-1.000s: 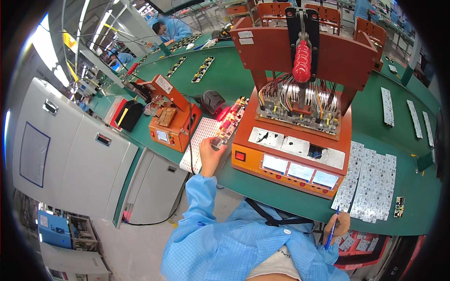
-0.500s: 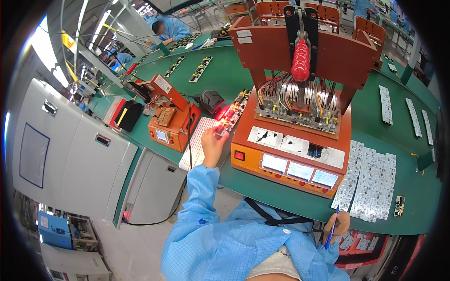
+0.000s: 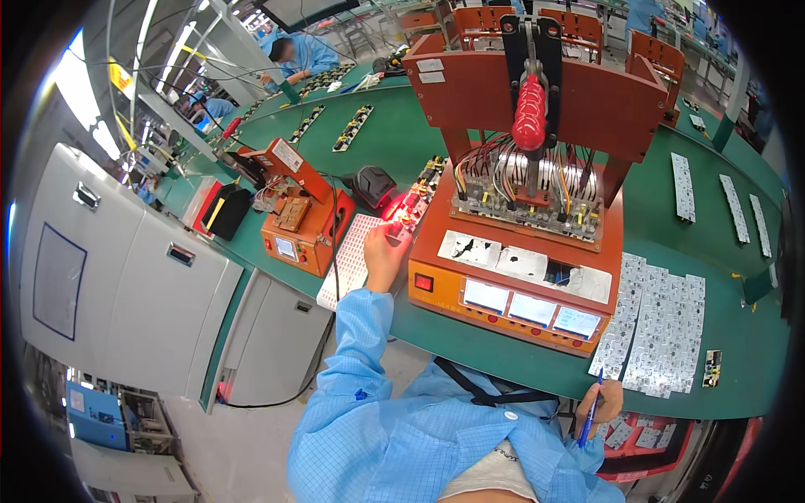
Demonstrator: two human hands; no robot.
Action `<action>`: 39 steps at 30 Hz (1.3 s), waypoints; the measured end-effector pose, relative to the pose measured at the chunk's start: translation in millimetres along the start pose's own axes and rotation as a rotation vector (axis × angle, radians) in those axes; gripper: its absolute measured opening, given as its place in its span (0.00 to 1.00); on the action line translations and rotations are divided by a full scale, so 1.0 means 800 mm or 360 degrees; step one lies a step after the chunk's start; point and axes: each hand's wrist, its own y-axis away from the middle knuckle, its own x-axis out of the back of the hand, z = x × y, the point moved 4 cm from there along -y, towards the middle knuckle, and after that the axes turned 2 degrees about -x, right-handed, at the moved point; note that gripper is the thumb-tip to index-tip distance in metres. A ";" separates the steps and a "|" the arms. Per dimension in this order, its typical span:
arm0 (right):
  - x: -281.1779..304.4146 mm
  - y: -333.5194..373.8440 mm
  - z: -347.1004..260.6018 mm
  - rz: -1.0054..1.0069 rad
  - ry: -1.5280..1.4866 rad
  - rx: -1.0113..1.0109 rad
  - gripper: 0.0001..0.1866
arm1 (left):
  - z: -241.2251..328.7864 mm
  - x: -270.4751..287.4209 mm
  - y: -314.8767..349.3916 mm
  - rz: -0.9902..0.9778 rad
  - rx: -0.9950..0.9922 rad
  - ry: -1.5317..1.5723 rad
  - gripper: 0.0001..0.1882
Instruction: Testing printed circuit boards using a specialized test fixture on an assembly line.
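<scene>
My left hand [image 3: 386,255] is closed on the near end of a long circuit board [image 3: 422,201] crowded with components. Red light from a black barcode scanner [image 3: 370,186] falls on this board and on my fingertips. Beneath the hand lies a white sheet with rows of small red marks [image 3: 345,267]. My right hand [image 3: 602,401] grips a blue pen [image 3: 592,412], tip up, by the table's front edge. Just beyond the pen are white circuit board panels [image 3: 664,331] laid side by side.
An orange test fixture [image 3: 516,277] with a red lever handle [image 3: 530,113] stands in the middle. A smaller orange fixture [image 3: 293,243] is at left, beside a grey cabinet [image 3: 126,268]. Loose boards [image 3: 352,128] lie farther back. A red bin [image 3: 641,453] sits below the right edge. A co-worker [image 3: 306,57] sits far left.
The whole view has shifted slightly. My left hand still holds the board under the red light, and my right hand still has the pen.
</scene>
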 end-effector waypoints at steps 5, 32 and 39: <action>-0.001 -0.003 -0.001 -0.0043 0.0008 -0.0037 0.05 | 0.032 0.013 -0.020 0.0173 -0.0209 -0.0126 0.20; -0.011 -0.004 -0.001 0.0175 -0.0164 -0.0487 0.04 | 0.286 0.184 -0.229 0.0790 -0.1267 0.1734 0.13; -0.044 -0.108 -0.042 0.0004 -0.0024 -0.0248 0.08 | 0.322 0.113 -0.188 0.0651 -0.2310 0.0136 0.13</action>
